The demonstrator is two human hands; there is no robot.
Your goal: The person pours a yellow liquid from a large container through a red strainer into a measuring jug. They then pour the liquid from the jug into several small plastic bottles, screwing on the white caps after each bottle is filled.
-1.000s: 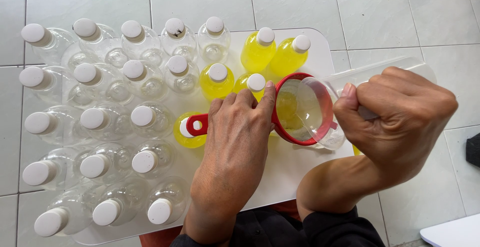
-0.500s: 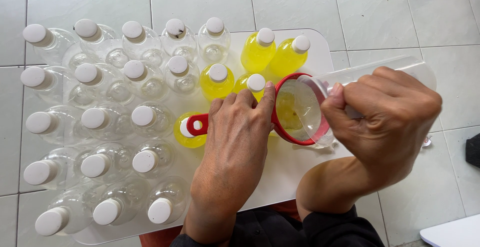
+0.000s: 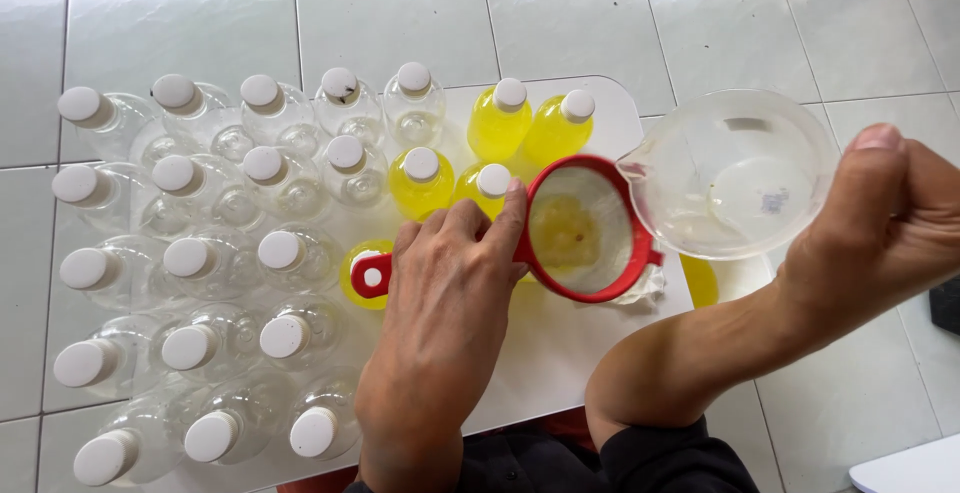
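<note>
jug (image 3: 735, 173) now tipped empty over the red strainer (image 3: 585, 228), right hand (image 3: 880, 218) clamped on it (left hand (image 3: 445, 293) grips the handle).

Head view, single camera: looking almost straight down from the person's head, sitting close above the work. It is facing a white tabletop (image 3: 560, 353) lying over a pale tiled floor (image 3: 400, 13), the person's body edging in at the bottom of the frame. Rows of capped bottles (image 3: 270, 253) are filling the left half; the left hand (image 3: 440, 323) is sitting near centre, the right hand (image 3: 880, 223) reaching in at the right edge. No second view is sharing the scene.
</note>
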